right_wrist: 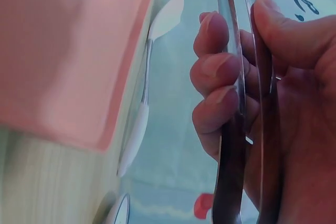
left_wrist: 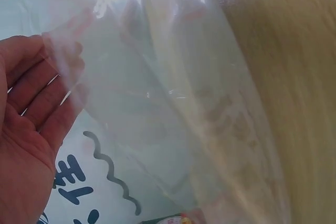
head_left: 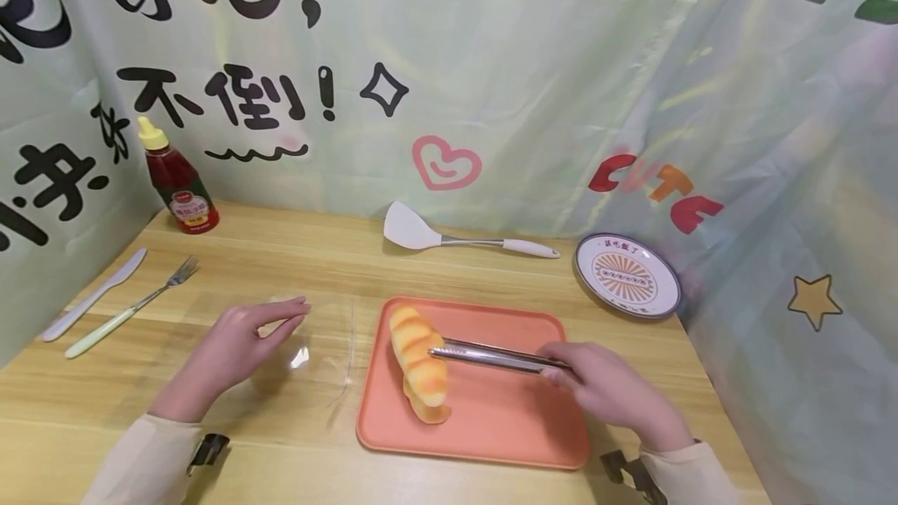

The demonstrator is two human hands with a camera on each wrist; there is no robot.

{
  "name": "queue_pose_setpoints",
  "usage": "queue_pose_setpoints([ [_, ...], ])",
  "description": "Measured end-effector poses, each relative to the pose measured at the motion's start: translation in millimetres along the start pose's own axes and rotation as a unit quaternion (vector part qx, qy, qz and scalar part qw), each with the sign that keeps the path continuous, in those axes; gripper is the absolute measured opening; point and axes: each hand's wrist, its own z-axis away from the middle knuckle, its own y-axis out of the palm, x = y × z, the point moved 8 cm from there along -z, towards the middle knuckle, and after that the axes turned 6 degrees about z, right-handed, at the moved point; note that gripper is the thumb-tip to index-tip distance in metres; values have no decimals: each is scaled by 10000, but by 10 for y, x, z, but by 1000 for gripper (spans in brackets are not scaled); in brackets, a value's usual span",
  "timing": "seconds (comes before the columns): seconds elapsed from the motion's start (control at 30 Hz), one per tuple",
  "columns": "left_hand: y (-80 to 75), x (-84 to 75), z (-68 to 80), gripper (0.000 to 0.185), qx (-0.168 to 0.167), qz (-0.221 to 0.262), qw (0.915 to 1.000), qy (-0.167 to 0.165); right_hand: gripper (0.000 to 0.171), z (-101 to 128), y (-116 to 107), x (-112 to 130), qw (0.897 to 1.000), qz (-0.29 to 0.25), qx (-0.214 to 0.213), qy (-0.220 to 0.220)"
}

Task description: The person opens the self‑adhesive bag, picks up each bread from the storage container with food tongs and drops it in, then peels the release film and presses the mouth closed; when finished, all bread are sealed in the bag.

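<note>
A golden bread roll (head_left: 415,349) lies on the orange tray (head_left: 505,427), with a paler piece showing under its near end. My right hand (head_left: 603,388) grips metal tongs (head_left: 491,355), whose tips touch the roll's right side. In the right wrist view my fingers (right_wrist: 215,72) curl round the tongs (right_wrist: 236,145), beside the tray (right_wrist: 68,51). My left hand (head_left: 242,341) rests with straight fingers on a clear plastic bag (head_left: 326,349) on the table, left of the tray. The left wrist view shows my open palm (left_wrist: 26,129) behind the clear film (left_wrist: 173,103).
A white spatula (head_left: 449,236) lies behind the tray, with a patterned plate (head_left: 627,275) at the back right. A ketchup bottle (head_left: 178,181) stands at the back left, with a knife (head_left: 91,294) and fork (head_left: 133,306) before it. Printed curtains wall in the wooden table (head_left: 295,443).
</note>
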Motion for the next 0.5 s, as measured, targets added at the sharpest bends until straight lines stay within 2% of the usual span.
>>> queue_pose_setpoints([
  [0.5,-14,14,5,25,-47,86,10000,2,10,-332,116,235,9987,121,38,-484],
])
